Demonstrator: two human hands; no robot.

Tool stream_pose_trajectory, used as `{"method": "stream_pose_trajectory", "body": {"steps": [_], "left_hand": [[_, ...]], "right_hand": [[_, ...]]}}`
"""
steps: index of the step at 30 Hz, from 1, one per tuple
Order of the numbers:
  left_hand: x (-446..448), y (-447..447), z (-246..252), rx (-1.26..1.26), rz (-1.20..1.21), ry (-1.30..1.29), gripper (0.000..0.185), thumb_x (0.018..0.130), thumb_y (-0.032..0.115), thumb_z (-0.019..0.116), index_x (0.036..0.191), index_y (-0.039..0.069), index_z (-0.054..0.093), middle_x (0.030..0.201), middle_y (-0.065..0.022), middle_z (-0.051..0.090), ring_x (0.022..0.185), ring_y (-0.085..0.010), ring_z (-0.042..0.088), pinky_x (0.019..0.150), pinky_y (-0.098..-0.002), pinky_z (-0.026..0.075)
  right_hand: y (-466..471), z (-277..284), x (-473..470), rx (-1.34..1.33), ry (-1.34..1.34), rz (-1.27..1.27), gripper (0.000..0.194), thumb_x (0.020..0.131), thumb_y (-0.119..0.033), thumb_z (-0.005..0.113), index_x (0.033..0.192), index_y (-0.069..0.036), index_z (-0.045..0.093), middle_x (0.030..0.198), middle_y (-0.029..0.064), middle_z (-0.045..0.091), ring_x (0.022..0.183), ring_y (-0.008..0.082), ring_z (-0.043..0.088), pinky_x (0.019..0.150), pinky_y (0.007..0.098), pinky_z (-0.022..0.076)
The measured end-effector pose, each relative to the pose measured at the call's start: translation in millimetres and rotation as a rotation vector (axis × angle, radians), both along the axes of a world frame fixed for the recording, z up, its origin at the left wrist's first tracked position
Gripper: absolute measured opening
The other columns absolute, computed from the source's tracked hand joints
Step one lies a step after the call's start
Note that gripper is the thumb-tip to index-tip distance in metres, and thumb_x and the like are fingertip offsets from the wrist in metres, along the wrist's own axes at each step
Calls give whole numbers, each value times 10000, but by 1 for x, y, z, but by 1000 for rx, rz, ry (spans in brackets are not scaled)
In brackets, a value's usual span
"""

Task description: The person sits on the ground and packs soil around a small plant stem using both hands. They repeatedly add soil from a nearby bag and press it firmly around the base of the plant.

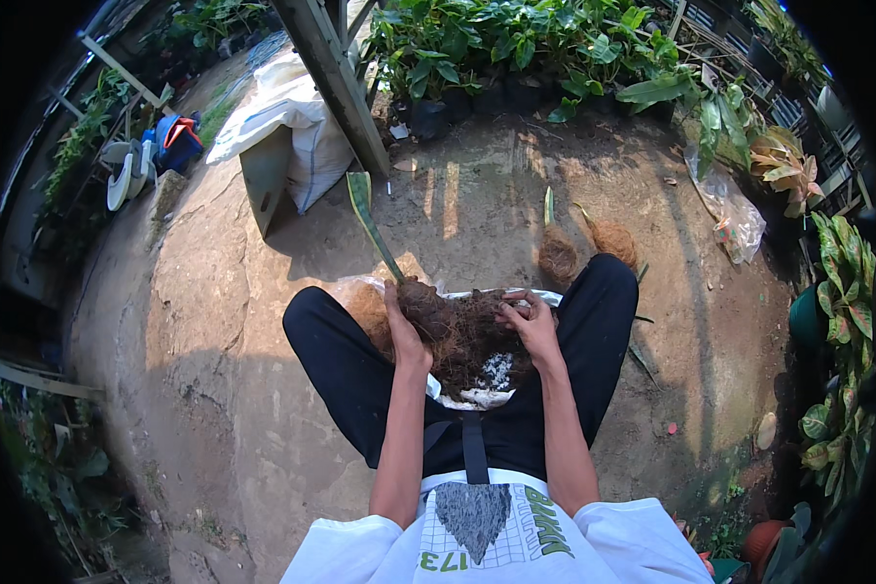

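My left hand (404, 328) grips a dark fibrous root ball (423, 306), tilted, with a long green snake plant leaf (371, 223) rising from it towards the upper left. Between my knees lies an open white sack (486, 398) holding brown soil and coir fibre (474, 325), with a patch of white granules (498, 370) on it. Over the right side of the soil is my right hand (529, 321), fingers bent and thumb near the fingertips. Whether a pinch of soil is between them cannot be made out.
Beyond my right knee stand two coir balls with leaves (557, 252) (613, 241). Light brown coir (365, 310) lies by my left knee. A wooden post (339, 87) and a white woven sack (317, 153) stand ahead. Potted plants (511, 51) line the back; a clear plastic bag (734, 215) lies right.
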State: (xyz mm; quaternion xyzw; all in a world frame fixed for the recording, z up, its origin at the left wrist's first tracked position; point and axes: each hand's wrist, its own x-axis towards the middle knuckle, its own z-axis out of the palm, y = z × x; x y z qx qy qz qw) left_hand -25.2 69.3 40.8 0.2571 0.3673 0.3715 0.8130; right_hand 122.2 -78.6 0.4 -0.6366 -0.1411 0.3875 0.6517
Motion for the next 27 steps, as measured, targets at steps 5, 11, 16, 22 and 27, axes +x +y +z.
{"method": "stream_pose_trajectory", "body": {"steps": [5,11,16,22,27], "left_hand": [[19,-17,27,-76,-21,0,634,951,642,396,1248,93,506,1149,-97,583,1048,-232,579,936,-409,478],[30,-39,24,-4,-5,32,587,1013,558,344,1332,76,447,1178,-56,525,1054,-188,537,936,-353,451],[28,-42,15,191,18,227,516,1045,502,317,1292,73,461,1084,-49,530,962,-149,525,847,-313,459],[16,-33,15,80,-39,87,471,1040,496,345,1107,71,536,960,-40,568,867,-144,559,776,-319,485],[16,-33,18,-33,-64,-38,407,1029,465,408,1007,87,556,834,-38,592,727,-149,599,644,-307,513]], "right_hand": [[22,60,-27,257,-56,51,195,857,-118,734,999,-3,667,1013,57,670,953,121,617,808,270,489],[35,79,-50,62,-784,-90,163,708,-70,805,821,-5,708,1012,96,585,1010,264,558,845,379,470],[29,80,-53,84,-1085,-16,169,679,-88,815,819,-55,727,961,75,602,1026,283,512,867,416,435],[28,90,-54,175,-1213,64,181,663,-77,820,823,-76,735,961,62,610,1007,286,520,862,421,437],[23,97,-56,204,-1016,108,179,663,-86,819,816,-83,727,967,53,608,1040,287,522,892,421,440]]}}
